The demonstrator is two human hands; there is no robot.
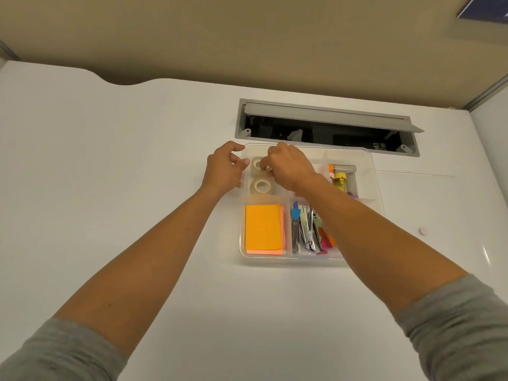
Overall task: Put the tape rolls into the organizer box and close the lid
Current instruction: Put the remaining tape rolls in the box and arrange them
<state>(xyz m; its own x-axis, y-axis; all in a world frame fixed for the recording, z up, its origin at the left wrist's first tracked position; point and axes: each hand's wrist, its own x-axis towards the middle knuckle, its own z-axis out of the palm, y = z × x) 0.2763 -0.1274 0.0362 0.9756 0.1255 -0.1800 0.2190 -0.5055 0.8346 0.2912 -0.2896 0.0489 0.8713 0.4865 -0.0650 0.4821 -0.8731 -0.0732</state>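
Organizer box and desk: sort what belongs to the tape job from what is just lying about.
Job:
far tape roll
near tape roll
organizer box
left hand
right hand

Lying about:
orange sticky notes
staplers
yellow-capped tube
desk cable hatch
small white disc

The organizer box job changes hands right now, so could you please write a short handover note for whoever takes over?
Left hand: open, empty, at the far-left corner of the clear organizer box.
Right hand: fingertips on the far tape roll; whether its grip is closed is hidden.
Near tape roll: lying flat in the same far-left compartment.
Done: both rolls are in the box.
Left: release the far roll, then close the lid, which I cannot make out here.
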